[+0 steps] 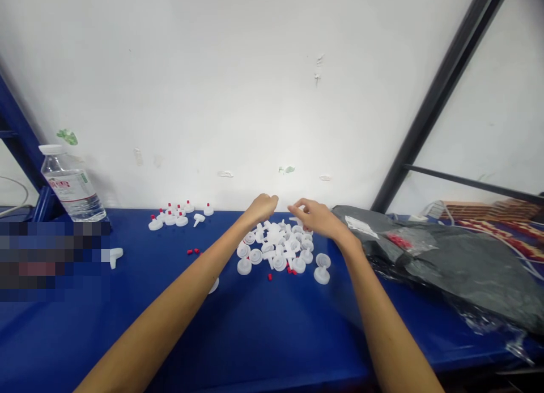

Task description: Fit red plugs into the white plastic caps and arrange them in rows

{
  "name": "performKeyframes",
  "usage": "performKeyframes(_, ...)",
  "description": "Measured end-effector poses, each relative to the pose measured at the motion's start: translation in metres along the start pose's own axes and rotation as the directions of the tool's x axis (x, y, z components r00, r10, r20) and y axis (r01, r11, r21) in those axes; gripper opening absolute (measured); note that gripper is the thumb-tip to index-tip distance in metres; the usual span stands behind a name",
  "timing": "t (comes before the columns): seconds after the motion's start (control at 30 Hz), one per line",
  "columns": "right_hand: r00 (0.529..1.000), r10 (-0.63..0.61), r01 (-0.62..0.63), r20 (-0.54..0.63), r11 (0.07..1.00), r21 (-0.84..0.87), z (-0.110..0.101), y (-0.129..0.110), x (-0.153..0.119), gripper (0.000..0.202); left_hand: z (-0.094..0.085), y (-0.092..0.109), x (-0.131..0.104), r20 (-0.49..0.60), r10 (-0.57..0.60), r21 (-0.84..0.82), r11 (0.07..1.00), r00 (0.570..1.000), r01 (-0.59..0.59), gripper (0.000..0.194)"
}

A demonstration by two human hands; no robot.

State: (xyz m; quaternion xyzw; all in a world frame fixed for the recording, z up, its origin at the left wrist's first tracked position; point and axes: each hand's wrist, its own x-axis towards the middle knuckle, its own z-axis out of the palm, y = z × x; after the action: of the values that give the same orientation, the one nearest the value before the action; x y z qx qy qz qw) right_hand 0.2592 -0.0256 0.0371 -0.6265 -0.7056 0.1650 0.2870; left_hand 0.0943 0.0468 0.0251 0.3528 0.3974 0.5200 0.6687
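Dozens of white plastic pieces (279,262) lie heaped on the blue counter (255,336), near the left hand (261,208) and right hand (318,216). They look light, stiff and smooth, probably best pinched by rim or stem. The left is curled, its grip hidden; the right's fingers bend thumbward, perhaps on a piece; I can't tell.

Your view is bright and fairly even, the white wall (263,98) palest around its middle and greyer toward the upper corners. The blue bench (263,336) darkens along its near edge, with a faint shadow beside your right forearm (378,314). Small glints catch the clear plastic (480,322) near the bench's right front corner. Wide-angle stretch leans the black post (437,98) outward. Coarse pixelation masks the bench's left end; fine detail on the white parts (274,234) looks soft.
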Motion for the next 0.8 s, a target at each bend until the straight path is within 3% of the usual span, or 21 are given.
performKeyframes(0.1,0.977,0.111,-0.092,0.184,0.990,-0.110,-0.002,0.011,0.001,0.037,-0.006,-0.007,0.006,-0.036,0.073,0.208,0.976,0.997,-0.064,0.038)
performKeyframes(0.17,0.961,0.150,-0.115,0.234,0.981,-0.157,-0.001,0.014,0.002,0.041,-0.009,-0.009,0.006,-0.049,0.132,0.334,0.936,0.990,-0.109,0.038)
performKeyframes(0.3,0.955,0.180,-0.131,0.236,0.969,-0.209,-0.002,0.016,0.003,0.045,-0.012,-0.008,0.003,-0.054,0.243,0.550,0.817,0.969,-0.174,0.039)
performKeyframes(0.4,0.950,0.266,-0.209,0.164,0.931,-0.300,-0.008,0.018,0.002,0.043,-0.016,-0.004,0.002,-0.047,0.304,0.692,0.697,0.952,-0.188,0.040)
performKeyframes(0.5,0.929,0.360,-0.301,0.090,0.873,-0.382,-0.014,0.025,0.001,0.039,-0.023,-0.003,0.004,-0.041,0.333,0.816,0.555,0.942,-0.160,0.038)
performKeyframes(0.63,0.880,0.466,-0.388,0.094,0.818,-0.424,-0.018,0.036,0.001,0.038,-0.034,-0.007,0.009,-0.040,0.334,0.938,0.336,0.942,-0.080,0.023)
performKeyframes(0.73,0.843,0.524,-0.430,0.120,0.792,-0.434,-0.016,0.038,0.002,0.041,-0.040,-0.009,0.011,-0.020,0.293,0.991,0.131,0.956,-0.019,0.006)
performKeyframes(0.8,0.814,0.561,-0.453,0.153,0.777,-0.437,-0.014,0.037,0.002,0.040,-0.042,-0.008,0.012,-0.001,0.234,0.999,-0.037,0.972,0.010,0.014)
